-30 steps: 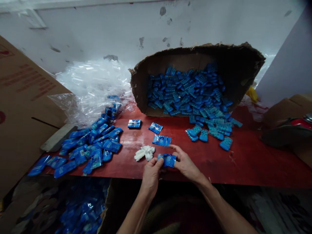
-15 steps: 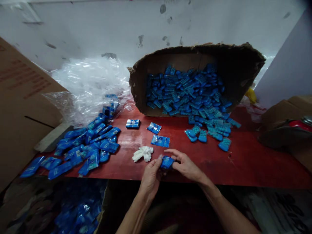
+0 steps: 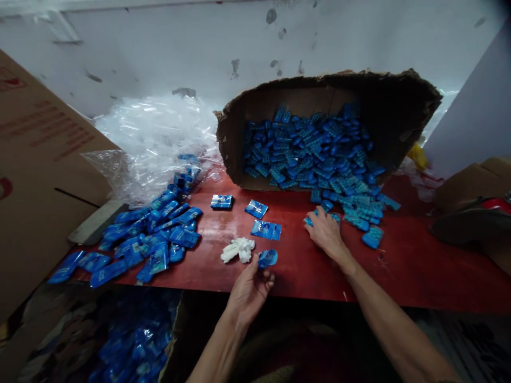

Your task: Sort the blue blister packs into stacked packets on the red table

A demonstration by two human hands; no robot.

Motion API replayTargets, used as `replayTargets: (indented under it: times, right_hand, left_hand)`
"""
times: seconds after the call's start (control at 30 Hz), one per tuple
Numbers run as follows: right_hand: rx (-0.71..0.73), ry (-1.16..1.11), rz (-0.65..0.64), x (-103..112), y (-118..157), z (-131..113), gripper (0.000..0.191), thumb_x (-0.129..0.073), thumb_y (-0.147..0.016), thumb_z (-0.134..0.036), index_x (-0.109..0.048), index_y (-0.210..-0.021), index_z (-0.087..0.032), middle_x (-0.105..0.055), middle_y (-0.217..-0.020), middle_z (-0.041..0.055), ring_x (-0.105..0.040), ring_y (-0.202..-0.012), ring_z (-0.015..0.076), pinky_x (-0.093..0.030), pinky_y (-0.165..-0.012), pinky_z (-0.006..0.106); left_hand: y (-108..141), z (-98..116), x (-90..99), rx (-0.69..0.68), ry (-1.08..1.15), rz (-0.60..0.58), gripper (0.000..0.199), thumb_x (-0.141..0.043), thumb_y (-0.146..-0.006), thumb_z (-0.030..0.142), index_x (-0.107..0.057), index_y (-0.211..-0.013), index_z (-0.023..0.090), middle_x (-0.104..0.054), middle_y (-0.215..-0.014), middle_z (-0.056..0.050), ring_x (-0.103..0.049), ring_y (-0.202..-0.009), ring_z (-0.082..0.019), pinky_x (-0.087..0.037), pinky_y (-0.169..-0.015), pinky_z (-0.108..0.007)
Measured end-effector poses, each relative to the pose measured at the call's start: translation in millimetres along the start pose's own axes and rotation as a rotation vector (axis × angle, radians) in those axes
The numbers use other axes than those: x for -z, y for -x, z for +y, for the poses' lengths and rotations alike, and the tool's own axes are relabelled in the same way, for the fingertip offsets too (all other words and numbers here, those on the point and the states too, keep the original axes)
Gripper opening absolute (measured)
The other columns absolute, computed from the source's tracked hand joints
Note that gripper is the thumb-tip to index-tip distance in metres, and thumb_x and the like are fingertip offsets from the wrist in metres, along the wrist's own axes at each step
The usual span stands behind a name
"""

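Observation:
My left hand (image 3: 251,290) pinches a small blue printed plastic sleeve (image 3: 268,258) between thumb and fingers, over the table's front edge. To the right, my right hand (image 3: 328,233) reaches down onto blue pieces with bumpy tops (image 3: 335,217) in front of the carton; its fingers curl over one, and the fingertips are partly hidden. Between the hands and the back of the table lie flat blue printed sleeves (image 3: 265,230), another single sleeve (image 3: 256,208) and a small stack of sleeves (image 3: 222,201). A crumpled white cloth or glove (image 3: 238,250) rests beside the left hand.
A torn-edged carton (image 3: 229,159) lies on its side, spilling many blue bumpy pieces (image 3: 307,149) onto the red table (image 3: 407,266). At left are a heap of filled blue packets (image 3: 155,234), clear plastic bags (image 3: 155,127) and a large cardboard box (image 3: 43,159). More blue packets (image 3: 131,340) sit below the table edge.
My right hand has left the blue sleeve and moved right and forward to the bumpy pieces. My left hand still holds the sleeve. The view has shifted slightly.

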State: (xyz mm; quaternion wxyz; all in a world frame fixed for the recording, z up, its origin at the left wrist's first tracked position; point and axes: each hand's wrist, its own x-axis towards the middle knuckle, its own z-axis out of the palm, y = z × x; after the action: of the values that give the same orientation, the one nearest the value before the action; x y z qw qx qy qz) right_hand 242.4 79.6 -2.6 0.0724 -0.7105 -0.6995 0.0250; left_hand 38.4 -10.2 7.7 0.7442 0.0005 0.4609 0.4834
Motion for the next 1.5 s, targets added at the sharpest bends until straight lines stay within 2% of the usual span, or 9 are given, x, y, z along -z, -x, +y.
replayTargets:
  times: [0.1,0.2,0.33,0.47,0.57,0.83,1.0,1.2,1.5]
  right_hand:
    - [-0.059,-0.194,0.106,3,1,4,0.028,-0.039,-0.082,-0.026,-0.049,-0.107,-0.018,-0.050,-0.113,0.0141,-0.054,-0.092,0.0257,-0.041,-0.074,0.036]
    - [-0.190,-0.588,0.168,11,3,8,0.032,-0.039,-0.082,-0.032,-0.044,-0.109,-0.016,-0.060,-0.085,0.0097,-0.058,-0.076,0.0226,-0.045,-0.064,0.033]
    - [-0.305,-1.333,-0.122,10,19,2,0.027,-0.048,-0.077,-0.038,-0.044,-0.096,-0.019,-0.053,-0.060,-0.0019,-0.053,-0.046,0.0128,-0.043,-0.037,0.023]
    - [-0.309,-1.698,-0.460,1,36,-6,0.022,-0.056,-0.072,-0.031,-0.047,-0.089,-0.020,-0.056,-0.070,-0.0006,-0.056,-0.054,0.0108,-0.047,-0.040,0.020]
    - [-0.307,-1.772,-0.538,7,47,-10,0.025,-0.056,-0.072,-0.025,-0.047,-0.095,-0.020,-0.058,-0.073,0.0006,-0.060,-0.061,0.0124,-0.052,-0.048,0.024]
    - [-0.311,-1.815,-0.564,28,77,-38,0.026,-0.054,-0.073,-0.027,-0.048,-0.097,-0.018,-0.055,-0.056,-0.0047,-0.052,-0.041,0.0080,-0.051,-0.043,0.025]
    - [-0.326,-1.758,-0.602,32,76,-40,0.027,-0.057,-0.070,-0.027,-0.048,-0.093,-0.016,-0.053,-0.051,-0.0058,-0.049,-0.037,0.0072,-0.049,-0.039,0.024]
    - [-0.331,-1.731,-0.596,35,79,-40,0.030,-0.058,-0.070,-0.029,-0.048,-0.094,-0.016,-0.054,-0.050,-0.0062,-0.049,-0.037,0.0066,-0.048,-0.038,0.021]
    - [-0.269,-1.597,-0.545,28,81,-40,0.031,-0.053,-0.074,-0.030,-0.045,-0.099,-0.015,-0.055,-0.045,-0.0059,-0.051,-0.035,0.0070,-0.046,-0.037,0.017]
  left_hand:
    - [-1,0,1.4,-0.003,0.006,-0.005,0.017,-0.059,-0.072,0.031,-0.052,-0.069,0.016,-0.048,-0.050,0.003,-0.049,-0.046,-0.007,-0.040,-0.042,-0.017]
    - [-3,-1,2.5,-0.024,0.001,-0.015,0.017,-0.060,-0.071,0.031,-0.052,-0.071,0.016,-0.050,-0.052,0.003,-0.050,-0.047,-0.007,-0.041,-0.042,-0.017]
    - [-4,-1,2.5,-0.075,0.001,-0.014,0.018,-0.062,-0.069,0.031,-0.053,-0.076,0.017,-0.051,-0.054,0.004,-0.050,-0.047,-0.007,-0.042,-0.044,-0.018]
    - [-6,-2,5.0,-0.086,-0.018,-0.019,0.021,-0.064,-0.067,0.032,-0.053,-0.075,0.016,-0.052,-0.053,0.004,-0.050,-0.046,-0.007,-0.042,-0.043,-0.018]
    - [-7,-3,8.3,-0.109,-0.032,-0.034,0.021,-0.065,-0.065,0.032,-0.053,-0.075,0.017,-0.053,-0.054,0.004,-0.050,-0.047,-0.007,-0.041,-0.043,-0.018]
    - [-10,-4,10.5,-0.238,-0.064,-0.093,0.025,-0.066,-0.064,0.032,-0.054,-0.080,0.017,-0.052,-0.055,0.005,-0.049,-0.046,-0.006,-0.038,-0.045,-0.018]
    - [-10,-3,13.6,-0.322,-0.166,-0.089,0.024,-0.065,-0.065,0.035,-0.050,-0.067,0.016,-0.053,-0.051,0.004,-0.050,-0.047,-0.008,-0.037,-0.047,-0.019]
    - [-11,-4,14.5,-0.410,-0.254,-0.036,0.024,-0.063,-0.066,0.035,-0.052,-0.071,0.015,-0.055,-0.053,0.003,-0.050,-0.047,-0.008,-0.038,-0.049,-0.020]
    - [-12,-5,18.3,-0.410,-0.244,-0.082,0.022,-0.063,-0.065,0.034,-0.051,-0.067,0.015,-0.054,-0.053,0.005,-0.049,-0.047,-0.007,-0.039,-0.049,-0.020]
